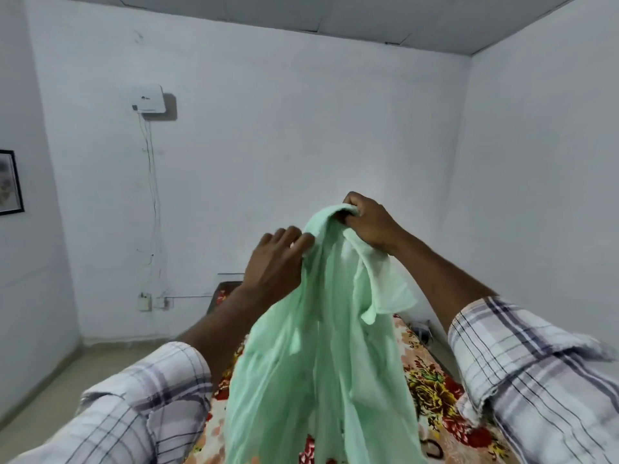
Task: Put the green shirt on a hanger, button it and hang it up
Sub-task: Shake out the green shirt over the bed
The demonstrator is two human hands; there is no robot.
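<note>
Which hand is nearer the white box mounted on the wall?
Left. The left hand, at the green shirt, sits below and right of the white box; the right hand grips the shirt farther right.

— What colour is the shirt [318, 346]?
— Pale mint green, plain all over.
— And the sleeves on either side of it?
— The left sleeve [134, 396] and the right sleeve [536, 363] are both white, checked with grey bands and thin dark lines.
— The bedspread [432, 386] underneath?
— Cream, printed with red, yellow and orange flowers.
— And the far wall [301, 128]?
— Plain greyish white. The box [149, 99] on it to the left is white, and the picture frame [13, 182] at the left edge is black.
</note>
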